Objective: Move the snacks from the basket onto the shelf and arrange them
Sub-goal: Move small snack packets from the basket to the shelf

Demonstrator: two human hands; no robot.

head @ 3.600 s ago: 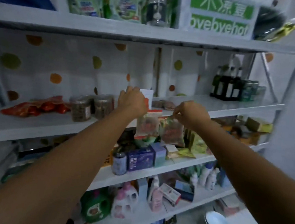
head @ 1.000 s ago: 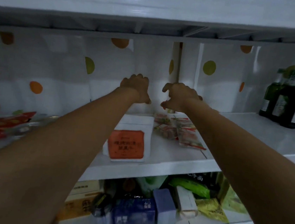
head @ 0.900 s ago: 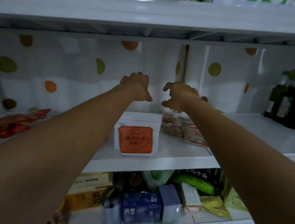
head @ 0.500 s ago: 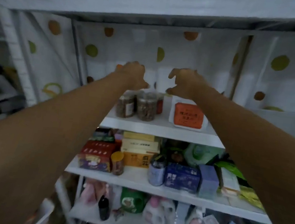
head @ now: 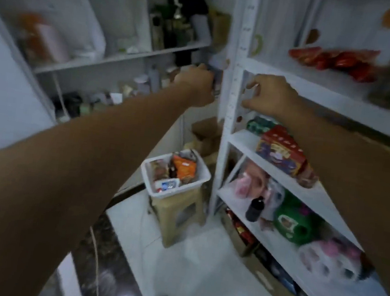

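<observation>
While the white plastic basket (head: 157,190) of snack packets (head: 183,169) is sitting on a beige stool (head: 179,213) beside the white metal shelf (head: 226,117), both hands, left (head: 195,84) and right (head: 271,95), are hovering empty, fingers loosely curled.

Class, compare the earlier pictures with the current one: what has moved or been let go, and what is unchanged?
The view has swung left and down, from the middle shelf to the basket on the stool. The packets held earlier have been let go; left hand and right hand are raised with nothing visible in them. The red packets are unmoved.
</observation>
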